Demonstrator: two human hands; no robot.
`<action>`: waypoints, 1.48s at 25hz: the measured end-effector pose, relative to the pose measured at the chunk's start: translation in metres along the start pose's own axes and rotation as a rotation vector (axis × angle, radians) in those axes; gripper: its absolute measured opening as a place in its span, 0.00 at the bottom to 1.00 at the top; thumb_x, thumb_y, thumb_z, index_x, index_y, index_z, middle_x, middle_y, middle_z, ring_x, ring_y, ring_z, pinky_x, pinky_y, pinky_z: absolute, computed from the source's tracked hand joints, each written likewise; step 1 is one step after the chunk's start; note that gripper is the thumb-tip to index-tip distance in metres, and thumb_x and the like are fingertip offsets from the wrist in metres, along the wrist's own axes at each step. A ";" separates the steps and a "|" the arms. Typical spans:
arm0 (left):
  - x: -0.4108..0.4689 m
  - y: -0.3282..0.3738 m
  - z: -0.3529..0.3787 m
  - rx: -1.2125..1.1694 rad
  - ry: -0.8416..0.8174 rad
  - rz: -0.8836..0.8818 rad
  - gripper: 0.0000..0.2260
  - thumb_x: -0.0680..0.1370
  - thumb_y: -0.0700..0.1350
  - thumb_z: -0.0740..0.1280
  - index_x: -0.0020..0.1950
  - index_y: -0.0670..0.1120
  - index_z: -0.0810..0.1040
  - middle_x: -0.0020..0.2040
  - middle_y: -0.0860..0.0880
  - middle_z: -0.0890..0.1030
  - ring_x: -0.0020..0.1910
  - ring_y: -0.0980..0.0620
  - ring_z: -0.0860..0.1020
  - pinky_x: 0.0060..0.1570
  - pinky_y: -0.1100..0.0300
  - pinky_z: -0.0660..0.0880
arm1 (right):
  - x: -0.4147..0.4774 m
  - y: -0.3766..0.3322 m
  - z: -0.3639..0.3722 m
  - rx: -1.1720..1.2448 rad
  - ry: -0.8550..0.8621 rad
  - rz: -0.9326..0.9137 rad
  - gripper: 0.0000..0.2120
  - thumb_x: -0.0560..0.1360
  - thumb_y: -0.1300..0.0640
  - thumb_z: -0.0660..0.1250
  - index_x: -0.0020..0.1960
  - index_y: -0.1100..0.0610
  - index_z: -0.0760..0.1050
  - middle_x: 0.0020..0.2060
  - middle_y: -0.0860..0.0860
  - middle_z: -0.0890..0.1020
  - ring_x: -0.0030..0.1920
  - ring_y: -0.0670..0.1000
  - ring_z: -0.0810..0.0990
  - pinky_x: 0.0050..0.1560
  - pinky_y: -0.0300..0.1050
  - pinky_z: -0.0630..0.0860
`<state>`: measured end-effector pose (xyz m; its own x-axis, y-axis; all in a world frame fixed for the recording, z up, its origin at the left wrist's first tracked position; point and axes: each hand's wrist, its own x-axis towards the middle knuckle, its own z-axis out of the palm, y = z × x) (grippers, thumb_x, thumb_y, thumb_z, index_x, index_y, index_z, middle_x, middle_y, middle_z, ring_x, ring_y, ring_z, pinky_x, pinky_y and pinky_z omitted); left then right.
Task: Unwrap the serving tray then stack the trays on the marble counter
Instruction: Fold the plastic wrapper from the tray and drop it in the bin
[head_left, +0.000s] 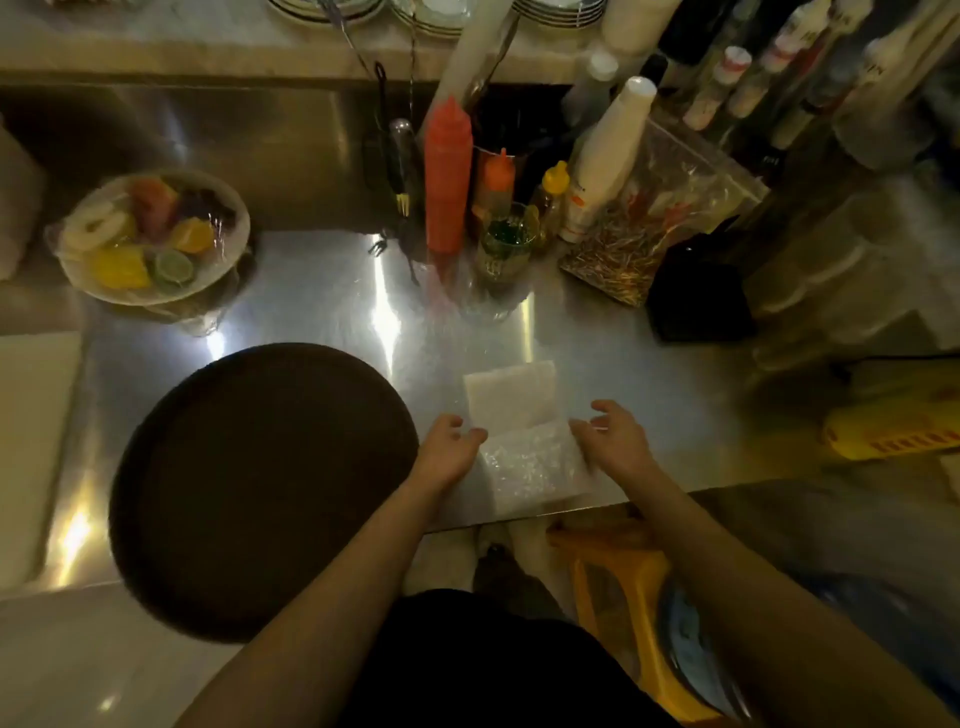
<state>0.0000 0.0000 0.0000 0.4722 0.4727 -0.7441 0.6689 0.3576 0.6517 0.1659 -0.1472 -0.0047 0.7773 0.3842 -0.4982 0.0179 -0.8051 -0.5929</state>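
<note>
A round dark brown serving tray lies flat on the steel counter at the near left, partly over the front edge. Right of it sits a folded piece of clear bubble wrap, with a folded white sheet just behind it. My left hand hovers at the wrap's left edge, fingers apart. My right hand hovers at its right edge, fingers spread. Neither hand grips anything. The marble counter runs along the back, above the steel backsplash.
A film-covered plate of cut fruit sits at the back left. Sauce bottles, a glass, a bag of sticks and a black box crowd the back right. Stacked plates stand on the marble. A yellow stool is below the counter.
</note>
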 end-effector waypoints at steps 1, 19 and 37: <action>0.002 0.003 0.008 -0.021 0.037 -0.024 0.24 0.78 0.48 0.65 0.72 0.44 0.65 0.61 0.42 0.74 0.55 0.44 0.76 0.59 0.47 0.75 | 0.006 0.004 -0.004 0.004 -0.020 0.012 0.23 0.77 0.52 0.67 0.69 0.58 0.69 0.62 0.60 0.77 0.59 0.59 0.77 0.58 0.52 0.75; -0.022 0.015 0.052 -0.475 0.291 -0.116 0.11 0.78 0.33 0.62 0.59 0.35 0.77 0.44 0.41 0.79 0.38 0.47 0.78 0.34 0.59 0.78 | 0.042 0.003 -0.025 0.301 -0.403 0.025 0.08 0.76 0.61 0.67 0.54 0.59 0.80 0.46 0.54 0.81 0.42 0.50 0.80 0.38 0.39 0.77; -0.087 -0.009 -0.062 -0.744 0.176 0.252 0.13 0.76 0.37 0.67 0.60 0.46 0.80 0.56 0.44 0.83 0.52 0.45 0.84 0.44 0.56 0.80 | -0.003 -0.086 -0.010 0.507 -0.799 -0.199 0.15 0.71 0.59 0.72 0.53 0.42 0.81 0.45 0.52 0.87 0.44 0.55 0.86 0.39 0.44 0.81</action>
<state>-0.0826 0.0055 0.0683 0.4192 0.7082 -0.5680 -0.0323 0.6369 0.7703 0.1680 -0.0837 0.0538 0.1287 0.8371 -0.5316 -0.3164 -0.4734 -0.8221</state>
